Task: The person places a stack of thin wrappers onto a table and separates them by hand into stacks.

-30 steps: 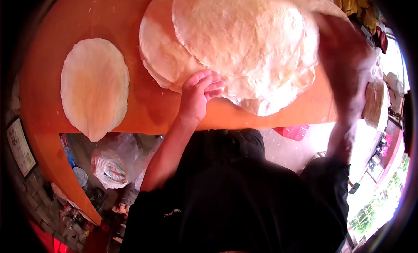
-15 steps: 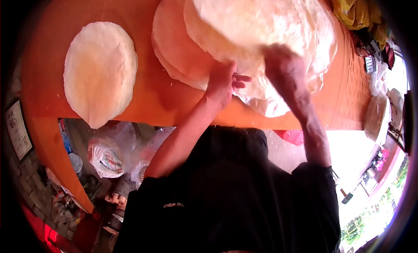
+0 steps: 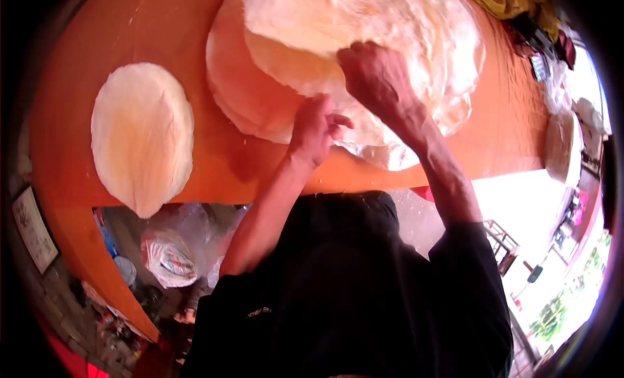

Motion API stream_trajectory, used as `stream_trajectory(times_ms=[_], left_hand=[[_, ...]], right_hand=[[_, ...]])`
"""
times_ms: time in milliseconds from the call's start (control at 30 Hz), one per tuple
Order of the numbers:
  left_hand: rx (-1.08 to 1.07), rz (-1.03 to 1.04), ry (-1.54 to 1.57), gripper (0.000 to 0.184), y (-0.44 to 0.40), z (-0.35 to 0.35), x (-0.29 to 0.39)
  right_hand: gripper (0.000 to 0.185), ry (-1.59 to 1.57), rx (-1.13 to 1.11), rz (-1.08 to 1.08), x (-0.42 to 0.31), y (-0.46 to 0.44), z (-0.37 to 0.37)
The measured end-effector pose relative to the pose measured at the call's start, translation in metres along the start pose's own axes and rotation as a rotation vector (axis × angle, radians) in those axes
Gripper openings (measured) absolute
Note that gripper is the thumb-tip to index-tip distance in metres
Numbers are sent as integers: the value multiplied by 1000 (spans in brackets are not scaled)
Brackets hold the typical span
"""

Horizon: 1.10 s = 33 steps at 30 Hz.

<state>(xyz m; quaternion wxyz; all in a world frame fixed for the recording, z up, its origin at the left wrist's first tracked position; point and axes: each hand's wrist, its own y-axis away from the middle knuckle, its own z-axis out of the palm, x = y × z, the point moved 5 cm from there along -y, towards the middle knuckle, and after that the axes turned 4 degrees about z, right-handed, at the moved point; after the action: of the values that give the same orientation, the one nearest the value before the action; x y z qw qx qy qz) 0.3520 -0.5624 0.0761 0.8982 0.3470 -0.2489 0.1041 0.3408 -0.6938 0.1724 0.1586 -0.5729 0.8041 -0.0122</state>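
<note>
A broad pile of thin, round, pale sheets (image 3: 429, 46), seemingly dough-like, lies on the orange tabletop. My right hand (image 3: 377, 76) is closed in a fist at the near edge of the folded-back top sheet (image 3: 305, 20), apparently gripping it. To its left, my left hand (image 3: 315, 131) is at the pile's near edge, with some fingers curled and its thumb side against the sheets; what it pinches, if anything, is hidden. Off to the left lies a smaller stack of pale oval sheets (image 3: 143, 131), its near end drawn to a point.
The orange table (image 3: 221, 176) has its edge just in front of my body. A white bag (image 3: 170, 258) sits below the table at left. Yellow cloth (image 3: 504, 1), a calculator-like device (image 3: 539, 67) and a wrapped pale bundle (image 3: 563, 147) are at the right.
My right hand has moved left and farther away along the top sheet, whose folded part has shifted left. My left hand stays near the pile's edge. The whole view has shifted somewhat.
</note>
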Motion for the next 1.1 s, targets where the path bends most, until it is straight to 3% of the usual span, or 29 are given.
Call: stream_trajectory(times_ms=[67, 133, 167, 233, 300, 400, 467, 500, 533, 600, 633, 667, 900, 1000, 1100], left_hand=[[2, -24, -15, 20, 0, 3, 5], [17, -6, 22, 21, 3, 0, 6], [13, 29, 26, 21, -1, -6, 5], [10, 23, 27, 21, -3, -10, 5], [73, -3, 21, 21, 4, -7, 9], [21, 5, -2, 21, 8, -1, 11], [16, 10, 11, 20, 11, 3, 14], [16, 24, -16, 19, 12, 5, 16], [19, 34, -43, 19, 13, 6, 16], [48, 34, -80, 20, 14, 5, 14], [72, 29, -65, 18, 14, 3, 12], [98, 23, -47, 16, 13, 1, 10], [19, 93, -28, 18, 8, 1, 10], [50, -8, -17, 16, 9, -7, 3], [13, 83, 57, 18, 12, -10, 5]], right_hand=[[7, -40, 159, -60, 18, -23, -49], [3, 61, 157, -135, 47, -60, -115], [10, 469, 31, 92, 61, -86, -156], [21, 762, 308, 228, 80, -95, -220], [18, 545, 706, 135, 42, -75, -259], [19, 683, 841, -25, 27, -64, -262], [9, 482, 396, 17, 17, -46, -196], [15, 377, 177, 31, 13, -34, -153], [14, 263, 173, -117, 12, -27, -105], [6, 56, -86, -83, 11, -1, -15], [4, 17, -296, 34, 12, 14, 18], [5, -22, -101, -78, -2, 20, 9], [6, -19, -165, -16, -26, 17, 21], [2, -33, -240, -31, -26, 13, 27], [8, -15, -241, -24, -37, 5, 25]])
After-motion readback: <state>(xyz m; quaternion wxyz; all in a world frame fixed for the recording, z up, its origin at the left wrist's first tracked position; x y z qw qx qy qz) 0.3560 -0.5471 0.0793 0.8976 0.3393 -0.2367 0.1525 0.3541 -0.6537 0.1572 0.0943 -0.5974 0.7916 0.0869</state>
